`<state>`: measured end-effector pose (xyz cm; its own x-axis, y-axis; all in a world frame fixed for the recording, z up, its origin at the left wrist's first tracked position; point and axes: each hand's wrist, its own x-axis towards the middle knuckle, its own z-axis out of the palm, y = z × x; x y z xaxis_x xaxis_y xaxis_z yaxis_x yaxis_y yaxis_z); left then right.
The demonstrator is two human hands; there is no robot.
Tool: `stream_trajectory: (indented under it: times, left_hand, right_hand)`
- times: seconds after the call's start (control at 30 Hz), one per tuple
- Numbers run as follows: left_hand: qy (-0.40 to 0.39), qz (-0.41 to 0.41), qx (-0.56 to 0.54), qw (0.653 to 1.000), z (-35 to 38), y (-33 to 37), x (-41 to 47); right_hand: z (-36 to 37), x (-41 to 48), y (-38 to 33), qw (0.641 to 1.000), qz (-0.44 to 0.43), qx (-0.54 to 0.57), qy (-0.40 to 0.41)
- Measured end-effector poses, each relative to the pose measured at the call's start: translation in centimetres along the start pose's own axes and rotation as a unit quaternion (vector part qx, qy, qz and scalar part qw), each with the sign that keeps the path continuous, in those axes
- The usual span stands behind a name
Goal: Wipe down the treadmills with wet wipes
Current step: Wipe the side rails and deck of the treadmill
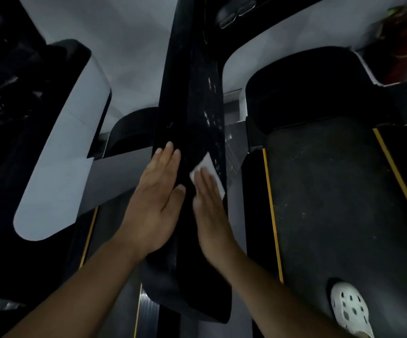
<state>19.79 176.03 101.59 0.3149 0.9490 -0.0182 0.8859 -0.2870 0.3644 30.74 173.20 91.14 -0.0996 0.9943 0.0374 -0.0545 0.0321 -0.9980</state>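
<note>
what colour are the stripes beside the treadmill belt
Yellow: the stripes flank the dark treadmill belt, clearest in the head view.

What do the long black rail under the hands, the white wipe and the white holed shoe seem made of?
Long black rail: likely glossy moulded plastic, given sharp light glints. White wipe: thin soft sheet, probably nonwoven, flat under the right hand. White holed shoe: probably matte foam rubber, moulded holes.
</note>
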Motion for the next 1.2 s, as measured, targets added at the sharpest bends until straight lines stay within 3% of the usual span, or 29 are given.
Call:
stream_trajectory:
  times: [0.07, 0.2, 0.37, 0.43, 0.53, 0.67, 0.73, 0.87, 0.97, 1.07, 1.2]
  left_hand:
    - [0.002, -0.004, -0.006, 1.0, -0.3, 0.1, 0.5]
    - [0.004, -0.019, -0.005, 1.0, -0.6, 0.3, 3.5]
    - [0.005, -0.018, 0.013, 1.0, -0.7, 0.6, 5.3]
    - [0.006, -0.016, 0.01, 1.0, -0.8, 0.4, 5.4]
    - [0.008, -0.01, 0.021, 1.0, -0.8, 0.2, 5.7]
    - [0.002, -0.015, 0.027, 1.0, -0.9, 0.4, 6.5]
    - [0.006, -0.016, 0.018, 1.0, -1.1, 0.4, 6.8]
    - [0.005, -0.012, 0.029, 0.999, -1.2, 0.4, 6.9]
    - [0.007, -0.013, 0.028, 0.999, -1.1, 0.6, 6.9]
    - [0.016, -0.007, 0.03, 0.999, -0.9, 0.4, 6.9]
    - [0.021, -0.006, 0.027, 0.999, -0.9, 0.3, 6.9]
  right_hand:
    - [-0.8, 4.1, -1.8, 0.999, 0.033, 0.036, 0.007]
    - [-0.8, -0.5, 0.2, 0.998, -0.034, 0.05, -0.032]
    - [-2.5, 6.2, 1.5, 0.982, 0.119, 0.139, 0.037]
    - [-2.2, 6.8, 0.5, 0.981, 0.1, 0.165, 0.022]
    - [-1.4, 2.2, 2.2, 0.993, 0.025, 0.114, -0.01]
    - [-2.5, 6.4, 2.5, 0.982, 0.115, 0.142, 0.048]
    - [-2.2, 6.2, 1.1, 0.984, 0.079, 0.153, 0.032]
    - [0.1, -5.3, 3.0, 0.995, 0.005, 0.102, -0.005]
    - [0.7, -4.8, 4.2, 0.998, -0.03, -0.003, 0.055]
    - [0.2, -0.9, 1.5, 0.996, 0.032, 0.051, 0.062]
    - [0.8, -4.4, 3.1, 0.995, -0.049, 0.07, 0.049]
